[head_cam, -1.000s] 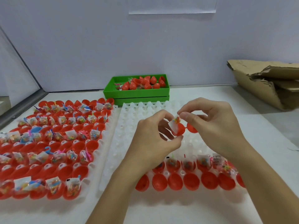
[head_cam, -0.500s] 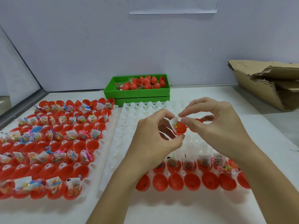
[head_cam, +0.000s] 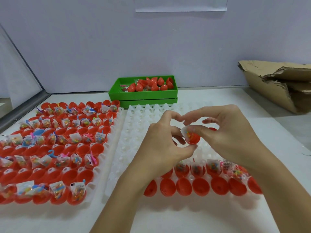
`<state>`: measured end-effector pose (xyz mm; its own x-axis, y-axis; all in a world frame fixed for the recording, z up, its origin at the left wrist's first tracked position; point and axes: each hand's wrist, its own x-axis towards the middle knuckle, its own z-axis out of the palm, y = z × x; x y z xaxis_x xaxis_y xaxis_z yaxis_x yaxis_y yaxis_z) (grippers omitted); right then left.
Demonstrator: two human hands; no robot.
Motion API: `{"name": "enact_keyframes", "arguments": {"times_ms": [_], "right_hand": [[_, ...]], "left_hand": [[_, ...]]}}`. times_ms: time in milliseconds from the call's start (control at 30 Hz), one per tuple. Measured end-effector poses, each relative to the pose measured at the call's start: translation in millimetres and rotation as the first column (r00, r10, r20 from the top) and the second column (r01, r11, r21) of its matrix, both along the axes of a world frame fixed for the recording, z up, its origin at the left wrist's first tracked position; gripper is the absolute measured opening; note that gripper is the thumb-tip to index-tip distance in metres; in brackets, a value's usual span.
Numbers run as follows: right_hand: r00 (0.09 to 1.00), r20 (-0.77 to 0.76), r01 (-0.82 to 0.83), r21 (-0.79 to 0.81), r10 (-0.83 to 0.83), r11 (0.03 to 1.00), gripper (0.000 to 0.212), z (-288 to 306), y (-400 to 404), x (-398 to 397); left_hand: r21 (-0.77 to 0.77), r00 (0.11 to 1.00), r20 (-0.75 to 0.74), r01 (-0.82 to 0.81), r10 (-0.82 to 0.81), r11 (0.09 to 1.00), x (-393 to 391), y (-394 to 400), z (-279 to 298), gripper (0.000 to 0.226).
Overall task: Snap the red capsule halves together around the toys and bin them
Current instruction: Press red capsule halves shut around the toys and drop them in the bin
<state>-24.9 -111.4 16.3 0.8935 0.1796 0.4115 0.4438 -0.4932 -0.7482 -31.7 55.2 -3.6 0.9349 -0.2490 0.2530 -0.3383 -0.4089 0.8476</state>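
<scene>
My left hand (head_cam: 161, 145) and right hand (head_cam: 232, 137) pinch one red capsule half (head_cam: 193, 139) between thumbs and fingers, toy packet (head_cam: 187, 132) sticking out. A second half (head_cam: 212, 129) seems tucked behind my right fingers. The green bin (head_cam: 143, 95) lies beyond.

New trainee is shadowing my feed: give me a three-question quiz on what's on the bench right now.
1. True or false: the green bin at the back already holds red capsules.
2. Which tray has most of its cups bare? A) the left tray B) the white tray under the hands
3. Fill in: the toy packet sticks out of the red capsule half held between both ____.

Key
1. True.
2. B; the left tray is nearly full.
3. Hands: the left hand and right hand both pinch it.
</scene>
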Motion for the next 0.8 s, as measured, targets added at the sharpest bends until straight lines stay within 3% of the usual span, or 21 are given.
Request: {"name": "enact_keyframes", "arguments": {"times_ms": [133,333,533,800], "right_hand": [[0.999,-0.009,-0.04,-0.036,0.04,0.999,0.029,2,-1,-1],[0.998,-0.045,-0.047,-0.002,0.047,0.999,0.029,8,-3,-4],[1.0,-0.019,0.002,-0.053,-0.003,0.999,0.024,13,-1,-7],[0.999,0.022,0.047,-0.155,-0.044,0.987,0.036,12,0,-10]], "left_hand": [[-0.009,1.0,0.0,0.025,-0.025,1.0,-1,1,2,0.051],[-0.037,0.998,0.009,0.069,-0.068,0.997,-1,2,2,0.028],[-0.068,0.998,0.01,0.064,-0.063,0.996,0,2,1,0.028],[-0.064,0.998,0.003,0.058,-0.058,0.996,1,2,-1,0.025]]}}
